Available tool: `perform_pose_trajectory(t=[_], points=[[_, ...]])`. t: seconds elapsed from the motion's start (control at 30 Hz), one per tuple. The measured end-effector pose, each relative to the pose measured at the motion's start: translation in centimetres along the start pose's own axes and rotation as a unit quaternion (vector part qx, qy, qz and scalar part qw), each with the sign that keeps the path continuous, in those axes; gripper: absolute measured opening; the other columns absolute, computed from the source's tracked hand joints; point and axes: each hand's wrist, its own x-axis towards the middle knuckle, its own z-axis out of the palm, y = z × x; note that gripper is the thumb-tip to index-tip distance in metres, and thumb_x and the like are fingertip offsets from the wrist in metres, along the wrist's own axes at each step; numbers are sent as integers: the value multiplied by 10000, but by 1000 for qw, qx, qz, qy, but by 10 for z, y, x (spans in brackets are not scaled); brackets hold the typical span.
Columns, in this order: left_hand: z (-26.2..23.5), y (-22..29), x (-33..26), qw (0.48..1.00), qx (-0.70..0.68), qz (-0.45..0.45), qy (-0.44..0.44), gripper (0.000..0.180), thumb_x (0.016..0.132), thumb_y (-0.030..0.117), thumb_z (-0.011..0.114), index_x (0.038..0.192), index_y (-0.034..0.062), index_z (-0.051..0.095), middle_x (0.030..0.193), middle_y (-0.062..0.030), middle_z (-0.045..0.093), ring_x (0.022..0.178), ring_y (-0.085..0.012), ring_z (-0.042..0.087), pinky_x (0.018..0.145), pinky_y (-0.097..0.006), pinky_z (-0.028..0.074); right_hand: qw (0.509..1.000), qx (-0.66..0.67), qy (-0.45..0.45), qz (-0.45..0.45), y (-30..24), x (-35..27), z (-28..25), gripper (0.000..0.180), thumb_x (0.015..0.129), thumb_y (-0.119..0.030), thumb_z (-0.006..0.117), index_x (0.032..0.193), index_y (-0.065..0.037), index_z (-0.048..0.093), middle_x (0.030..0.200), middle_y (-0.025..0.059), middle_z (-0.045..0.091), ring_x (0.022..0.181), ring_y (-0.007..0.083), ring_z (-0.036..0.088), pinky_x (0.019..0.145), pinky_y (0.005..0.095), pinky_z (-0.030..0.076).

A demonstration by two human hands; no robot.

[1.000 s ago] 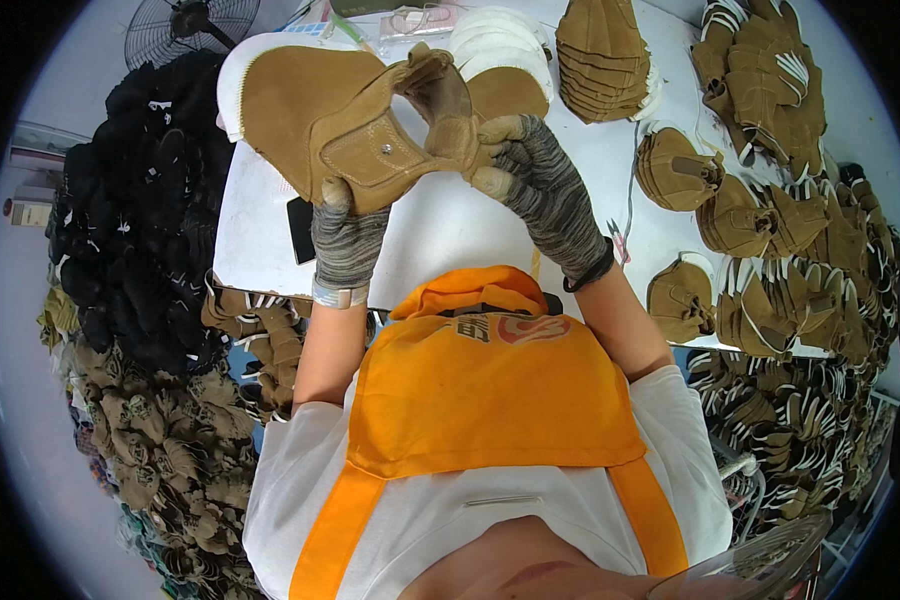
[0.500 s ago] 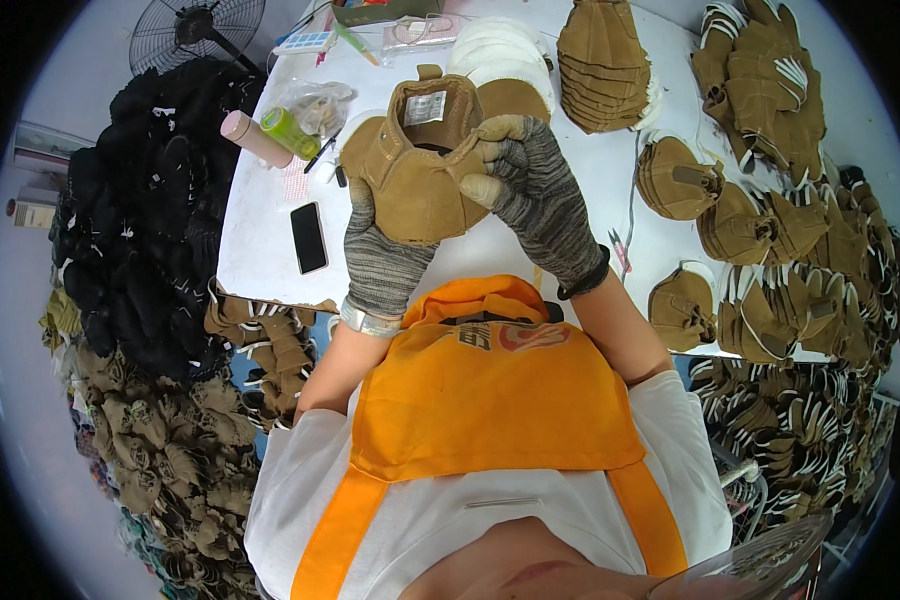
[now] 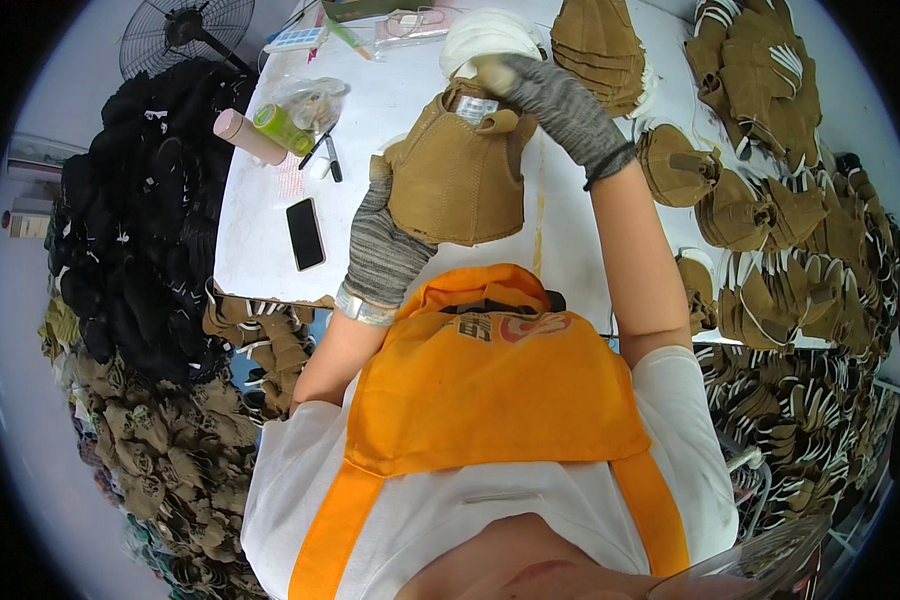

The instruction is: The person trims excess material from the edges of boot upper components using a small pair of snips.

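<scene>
Over white table (image 3: 260, 240), left hand (image 3: 385, 250) clasps tan suede shoe upper (image 3: 460, 180); right hand (image 3: 555, 100) pinches its top.

Bright, even light; sharp centre, fisheye-bent dark rim.

Tan suede shoe upper (image 3: 457, 180), held upright above table.

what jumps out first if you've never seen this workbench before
At the centre, two hands in grey knit gloves work on a tan shoe upper: the left hand cradles it from below while the right hand reaches into its top opening. Stacks of similar tan uppers crowd the table's right side, and a heap of black uppers lies left of the white table.
</scene>
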Motion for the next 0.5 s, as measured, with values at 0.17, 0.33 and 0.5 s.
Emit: perform_pose_trajectory(t=[0.17,0.33,0.5], points=[[11,5,-1,1000,24,-9,1,543,972,418,385,1349,29,363,1356,-175,433,1250,-319,430,1035,-510,365,999,-33,-16,38,-9,16,13,591,836,-579,561,1045,-36,667,960,114,664,886,172,605,816,299,480],[19,10,-2,999,44,21,-21,532,976,411,380,1349,32,364,1364,-172,427,1255,-307,426,1049,-487,357,991,-21,75,111,3,29,25,528,860,-505,581,1061,-23,656,935,117,667,864,173,614,799,304,488],[29,9,-7,986,63,155,-10,524,966,393,426,1351,43,374,1371,-130,430,1258,-271,420,1076,-459,319,967,8,241,-81,-16,-1,34,296,901,-280,591,1067,-37,626,977,73,623,859,165,578,767,294,483]])
